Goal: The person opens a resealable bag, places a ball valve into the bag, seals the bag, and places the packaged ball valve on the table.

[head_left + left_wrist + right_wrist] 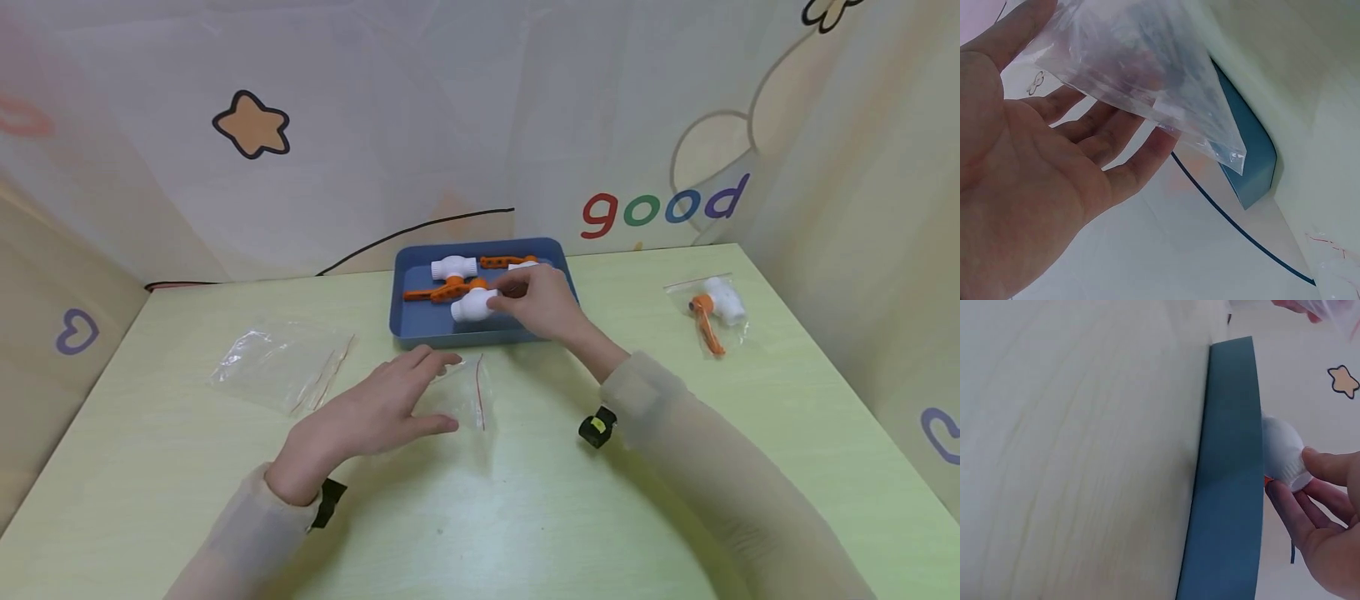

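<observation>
My right hand [543, 302] pinches one end of a white plastic ball valve [472, 306] with an orange handle, over the blue tray [480, 340]. In the right wrist view, the tray's wall hides part of this valve [1283, 453]. My left hand [375, 408] holds a clear zip bag [468, 396] with a red seal line, in front of the tray. The left wrist view shows the bag [1141, 81] between thumb and bent fingers. Inside the tray lie another white valve [453, 267], its orange handle [435, 293] pointing left, and one partly hidden behind my right hand.
At the table's right side lies a clear bag holding a white-and-orange valve [720, 308]. Flat clear zip bags [281, 367] lie on the left. A printed curtain [450, 125] hangs behind the pale table [487, 517].
</observation>
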The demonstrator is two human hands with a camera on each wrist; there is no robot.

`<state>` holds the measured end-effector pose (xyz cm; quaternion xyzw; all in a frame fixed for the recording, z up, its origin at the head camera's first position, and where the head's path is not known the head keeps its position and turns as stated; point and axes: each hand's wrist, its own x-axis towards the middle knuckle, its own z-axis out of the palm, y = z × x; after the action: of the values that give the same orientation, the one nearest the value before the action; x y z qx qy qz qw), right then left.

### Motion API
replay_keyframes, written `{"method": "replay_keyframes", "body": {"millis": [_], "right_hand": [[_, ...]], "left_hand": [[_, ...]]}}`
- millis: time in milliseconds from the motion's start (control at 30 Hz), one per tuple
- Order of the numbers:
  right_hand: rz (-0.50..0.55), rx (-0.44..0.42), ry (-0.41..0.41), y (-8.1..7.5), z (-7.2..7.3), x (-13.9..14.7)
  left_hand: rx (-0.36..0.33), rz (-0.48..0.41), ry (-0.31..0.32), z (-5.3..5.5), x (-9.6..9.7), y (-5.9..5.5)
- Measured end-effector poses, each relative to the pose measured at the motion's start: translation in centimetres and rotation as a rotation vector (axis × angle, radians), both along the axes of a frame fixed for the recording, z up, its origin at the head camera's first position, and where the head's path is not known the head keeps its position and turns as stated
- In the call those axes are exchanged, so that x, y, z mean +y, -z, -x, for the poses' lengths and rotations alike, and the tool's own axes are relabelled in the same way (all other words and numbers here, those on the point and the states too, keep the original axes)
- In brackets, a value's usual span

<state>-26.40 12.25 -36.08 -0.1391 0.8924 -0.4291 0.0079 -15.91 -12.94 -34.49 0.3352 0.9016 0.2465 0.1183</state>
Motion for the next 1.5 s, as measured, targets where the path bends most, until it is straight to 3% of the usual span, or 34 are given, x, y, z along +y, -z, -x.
{"method": "replay_keyframes", "body": {"millis": [400,833,1200,1500], "right_hand": [[0.123,0.006,0.067,-1.9,-2.0,3.8],[0.125,-0.012,0.102,-4.3,-4.8,6.5],[0.131,0.013,0.013,-6.0,-6.7,7.9],[0.133,-0.025,-0.042,-6.2,-7.3,8.6]], "left_hand": [[0.008,-0.042,0.002,0.5,0.3,-0.3],[-0.049,-0.063,-0.045,1.7,0.1,-0.4],[-0.051,-0.034,-0.112,2.2,-0.5,-0.7],[-0.061,-0.029,-0.168,2.6,-0.7,-0.6]]}}
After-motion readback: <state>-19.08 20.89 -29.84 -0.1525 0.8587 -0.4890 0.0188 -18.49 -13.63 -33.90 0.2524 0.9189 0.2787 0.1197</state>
